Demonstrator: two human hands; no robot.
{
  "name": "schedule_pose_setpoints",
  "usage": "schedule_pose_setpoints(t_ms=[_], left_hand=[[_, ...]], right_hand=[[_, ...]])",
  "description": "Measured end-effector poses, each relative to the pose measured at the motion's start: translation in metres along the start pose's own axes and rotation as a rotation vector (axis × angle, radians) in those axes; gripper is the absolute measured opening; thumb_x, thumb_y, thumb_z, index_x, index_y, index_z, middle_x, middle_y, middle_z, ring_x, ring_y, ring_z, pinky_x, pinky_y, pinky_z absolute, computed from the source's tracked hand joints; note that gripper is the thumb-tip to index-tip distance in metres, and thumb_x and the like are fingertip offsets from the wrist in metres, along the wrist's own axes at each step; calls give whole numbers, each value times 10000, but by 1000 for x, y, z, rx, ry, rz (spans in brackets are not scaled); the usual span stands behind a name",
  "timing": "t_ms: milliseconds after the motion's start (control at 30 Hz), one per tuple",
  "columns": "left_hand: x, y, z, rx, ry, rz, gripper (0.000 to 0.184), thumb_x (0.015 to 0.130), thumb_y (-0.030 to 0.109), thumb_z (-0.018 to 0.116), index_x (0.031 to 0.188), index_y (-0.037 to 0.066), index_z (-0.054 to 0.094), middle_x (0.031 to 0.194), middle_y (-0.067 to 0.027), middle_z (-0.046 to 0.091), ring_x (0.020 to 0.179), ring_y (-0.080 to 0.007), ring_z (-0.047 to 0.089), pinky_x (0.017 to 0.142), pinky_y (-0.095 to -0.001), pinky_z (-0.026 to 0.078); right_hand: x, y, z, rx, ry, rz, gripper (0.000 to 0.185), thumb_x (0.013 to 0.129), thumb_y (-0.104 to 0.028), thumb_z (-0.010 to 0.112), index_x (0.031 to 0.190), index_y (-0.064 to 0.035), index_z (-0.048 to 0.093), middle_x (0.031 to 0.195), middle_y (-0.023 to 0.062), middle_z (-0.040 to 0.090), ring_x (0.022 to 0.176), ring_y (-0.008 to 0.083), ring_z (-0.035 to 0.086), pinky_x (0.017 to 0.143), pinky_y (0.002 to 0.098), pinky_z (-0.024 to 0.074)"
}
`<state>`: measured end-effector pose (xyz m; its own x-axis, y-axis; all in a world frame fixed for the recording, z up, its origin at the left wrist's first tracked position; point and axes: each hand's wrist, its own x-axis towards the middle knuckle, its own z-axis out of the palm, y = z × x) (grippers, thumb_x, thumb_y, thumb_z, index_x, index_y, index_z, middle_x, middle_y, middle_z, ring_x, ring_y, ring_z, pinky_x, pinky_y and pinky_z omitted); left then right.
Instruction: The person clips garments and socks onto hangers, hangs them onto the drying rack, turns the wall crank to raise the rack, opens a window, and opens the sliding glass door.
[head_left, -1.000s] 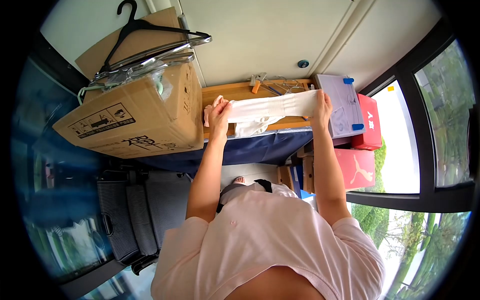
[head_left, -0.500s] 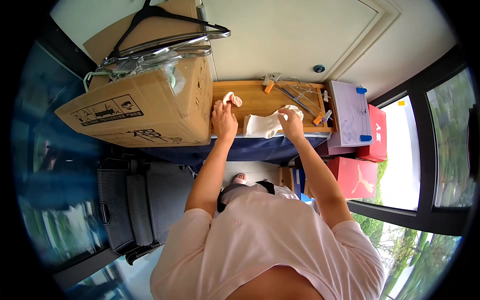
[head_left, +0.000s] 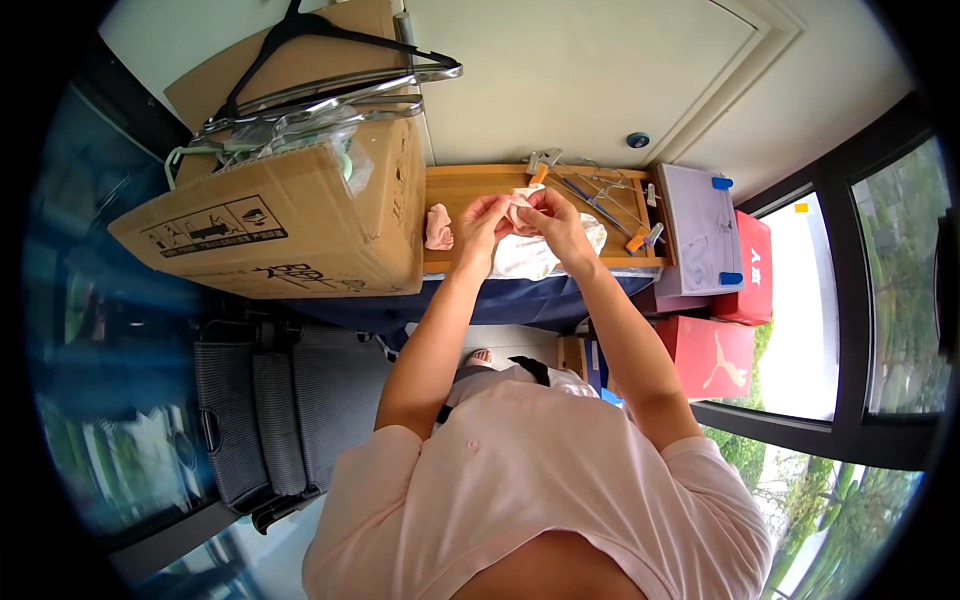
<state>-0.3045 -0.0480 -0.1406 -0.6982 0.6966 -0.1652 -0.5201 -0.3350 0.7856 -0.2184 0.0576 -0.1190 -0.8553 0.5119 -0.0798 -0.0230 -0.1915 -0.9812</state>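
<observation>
Left hand [head_left: 482, 228] and right hand [head_left: 560, 226] came together.
Previously apart, they pinched a pale pink sock [head_left: 517, 208] between them.

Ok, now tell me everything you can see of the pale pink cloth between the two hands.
The pale pink cloth looks like soft, thin fabric, bunched into small folds. The left hand and the right hand both pinch it in their fingers, in front of the wooden surface and just beyond a white cloth in the view. The fingers cover much of it, so its full shape and any pattern cannot be told.
</observation>
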Motion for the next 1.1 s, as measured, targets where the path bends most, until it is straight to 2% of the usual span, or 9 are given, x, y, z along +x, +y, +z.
schedule_pose_setpoints(t_ms=[100,233,267,333,400,500,733,967,1100], left_hand=[[4,-6,-1,91,25,-68,241,859,228,568,1013,45,544,947,-66,592,848,-138,588,750,-271,487],[6,-9,5,-254,-96,-359,241,849,257,577,986,65,526,976,-74,578,919,-151,563,791,-307,468],[5,-6,9,-383,-257,-444,234,846,259,579,976,74,519,987,-75,572,935,-151,553,799,-314,461],[2,-6,7,-241,-301,-354,233,833,230,590,987,76,507,1018,-69,558,927,-144,547,795,-303,453],[2,-12,3,288,-215,-248,242,811,206,600,992,76,506,1017,-56,559,913,-138,543,782,-293,450],[-1,-14,6,299,-181,-335,255,811,204,583,1026,88,511,1007,-39,557,903,-131,539,765,-287,453],[3,-19,7,-84,-42,-500,214,858,263,504,989,99,541,973,-37,569,934,-151,529,853,-350,408],[6,-30,14,-115,-96,-447,209,862,246,460,1008,121,542,1011,-36,575,983,-165,530,893,-374,387],[-2,-28,14,126,-225,-238,193,822,146,531,985,43,522,997,-62,569,897,-168,572,746,-309,485]], right_hand=[[-3,-3,-8,-119,95,-53,111,826,-77,583,797,-19,493,715,20,542,658,91,555,585,226,470],[-12,-1,-16,-1007,364,-215,43,811,-81,487,782,-53,473,701,36,565,650,170,594,552,307,465],[-9,3,-21,-1007,367,-216,43,811,-81,487,782,-53,473,701,36,565,650,170,594,552,307,465],[-3,7,-31,135,329,110,58,778,-57,510,813,-79,469,734,42,568,613,229,580,586,340,488],[-4,4,-40,292,267,211,86,768,-64,500,817,-112,447,764,35,546,652,232,568,645,380,489],[-9,5,-41,565,204,317,67,781,-83,450,813,-141,457,840,37,523,783,163,541,731,331,461],[-25,-12,-29,544,243,358,32,780,-121,500,810,-116,489,781,30,536,682,137,535,625,246,437],[-12,13,-53,-805,202,28,174,743,-100,583,871,17,575,722,52,563,620,93,513,532,210,406],[-3,11,-65,-93,195,266,135,812,-60,467,915,-37,552,817,52,589,679,126,581,595,263,484]])
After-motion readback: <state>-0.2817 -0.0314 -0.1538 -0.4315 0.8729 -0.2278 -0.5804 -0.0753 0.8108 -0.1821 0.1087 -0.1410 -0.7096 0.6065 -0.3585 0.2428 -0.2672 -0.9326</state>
